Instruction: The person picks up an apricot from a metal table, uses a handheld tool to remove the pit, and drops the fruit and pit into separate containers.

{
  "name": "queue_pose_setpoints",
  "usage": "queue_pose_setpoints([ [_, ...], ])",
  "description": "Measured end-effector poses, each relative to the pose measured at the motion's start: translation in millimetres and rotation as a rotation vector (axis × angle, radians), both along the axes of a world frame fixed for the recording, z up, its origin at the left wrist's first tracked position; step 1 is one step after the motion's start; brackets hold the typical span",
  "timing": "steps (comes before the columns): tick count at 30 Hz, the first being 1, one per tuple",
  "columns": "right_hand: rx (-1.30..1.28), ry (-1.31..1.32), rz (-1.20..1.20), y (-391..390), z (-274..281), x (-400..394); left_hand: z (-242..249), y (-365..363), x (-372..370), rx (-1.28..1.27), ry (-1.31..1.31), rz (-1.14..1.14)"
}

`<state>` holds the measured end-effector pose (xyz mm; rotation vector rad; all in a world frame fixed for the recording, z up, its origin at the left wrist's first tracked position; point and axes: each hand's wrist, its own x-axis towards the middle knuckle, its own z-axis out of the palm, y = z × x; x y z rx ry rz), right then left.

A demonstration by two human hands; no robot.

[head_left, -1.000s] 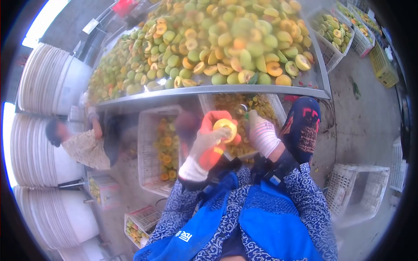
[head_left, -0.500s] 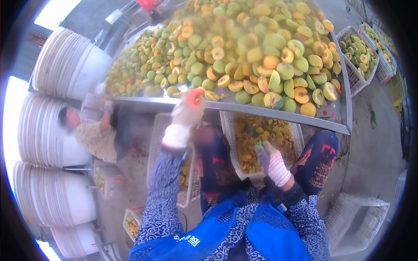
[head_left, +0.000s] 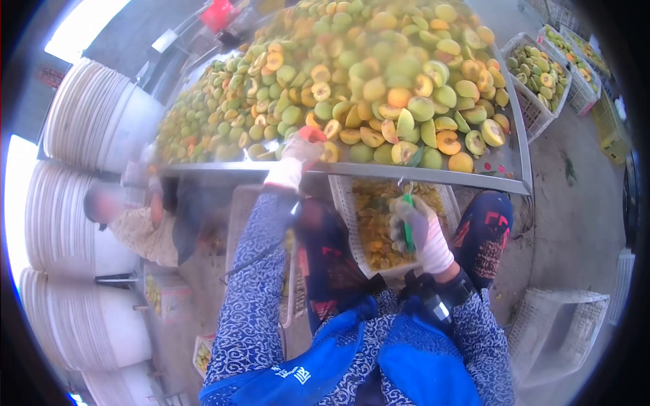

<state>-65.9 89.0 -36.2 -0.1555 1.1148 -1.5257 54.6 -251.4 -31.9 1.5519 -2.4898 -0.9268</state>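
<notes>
My left hand, in a pale glove, reaches over the near metal rim of the table to the edge of a heap of halved yellow-green peaches. An orange-red patch shows at its fingers; whether this is fruit or part of the glove I cannot make out. Closed in a grey and white glove, my right hand grips a green-handled tool with a small metal tip pointing up toward the rim. Beneath that hand, between my knees, a white crate holds orange-yellow fruit pieces.
Another white crate stands left of my leg. A white crate lies at the lower right, and fruit-filled crates stand at the upper right. Stacked white tubs line the left, near a seated person.
My right hand has turned and risen slightly, so the green handle and metal tip now show plainly. My left hand remains by the fruit at the rim; the whole view has shifted a little.
</notes>
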Motion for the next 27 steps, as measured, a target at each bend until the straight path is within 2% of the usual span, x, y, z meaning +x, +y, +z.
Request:
queue_pose_setpoints([
  [3,-0.079,0.008,-0.087,-20.3,-1.5,-4.8,-1.2,24.7,9.2,0.103,0.338,0.013],
  [4,-0.042,-0.020,-0.117,-30.6,-15.6,-4.9,-5.1,29.7,11.0,0.033,0.327,-0.018],
  [7,-0.015,-0.079,-0.175,-37.4,-17.6,6.6,-11.6,40.4,3.7,-0.315,-0.054,-0.110],
  [9,-0.020,-0.034,-0.111,-26.6,-11.5,15.6,-7.3,46.5,-6.1,-0.352,-0.220,-0.135],
  [12,0.035,-0.018,-0.059,-12.9,-18.8,21.8,-7.6,38.8,-20.7,-0.271,-0.248,-0.124],
  [15,0.084,-0.043,-0.072,-5.8,-24.5,20.1,-33.3,11.0,-23.0,-0.197,0.003,-0.090],
  [16,0.086,-0.047,-0.078,-6.2,-27.4,19.6,-61.5,-5.3,-18.2,-0.172,0.181,-0.095],
  [17,0.089,-0.052,-0.083,-6.2,-27.4,19.0,-57.5,-2.6,-18.0,-0.156,0.226,-0.103],
  [19,0.044,-0.080,-0.087,-8.6,-20.6,18.6,-39.4,7.7,-20.6,-0.096,0.138,-0.050],
  [21,0.007,-0.066,-0.111,-9.7,-5.6,14.6,-11.7,28.4,-23.3,0.138,0.346,0.118],
  [24,-0.015,-0.022,-0.182,-7.1,1.6,5.7,17.3,50.3,-13.7,0.229,0.666,0.101],
  [25,-0.018,-0.024,-0.214,-7.0,-1.2,4.7,7.3,53.8,-14.4,0.148,0.623,0.100],
  [27,-0.003,-0.044,-0.240,-11.5,-8.0,1.2,-75.6,5.6,-3.8,-0.486,0.453,-0.239],
])
